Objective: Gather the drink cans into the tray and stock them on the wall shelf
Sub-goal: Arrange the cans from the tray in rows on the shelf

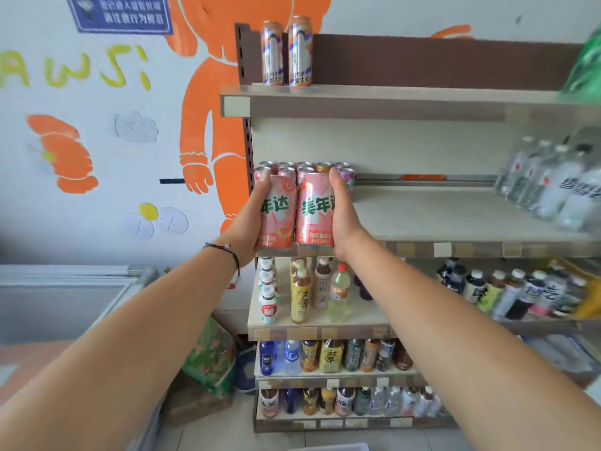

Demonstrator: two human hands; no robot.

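Now gripping one pink can (277, 212) in left hand (250, 224), fingers curled round it. Likewise right hand (343, 213), wrapped round second pink can (314, 209). Held upright, side by side, ready to join stocked cans (302, 167) on wall shelf (439, 216).

Both hands hold pink cans upright and side by side at the front edge of the wall shelf (455, 219): the left hand (250, 222) grips the left pink can (278, 213), the right hand (341, 216) grips the right pink can (313, 209). Just behind them a cluster of cans (305, 167) stands on that shelf. Two tall orange-and-white cans (286, 50) stand on the top shelf, and bottles (325, 288) fill the lower shelves.
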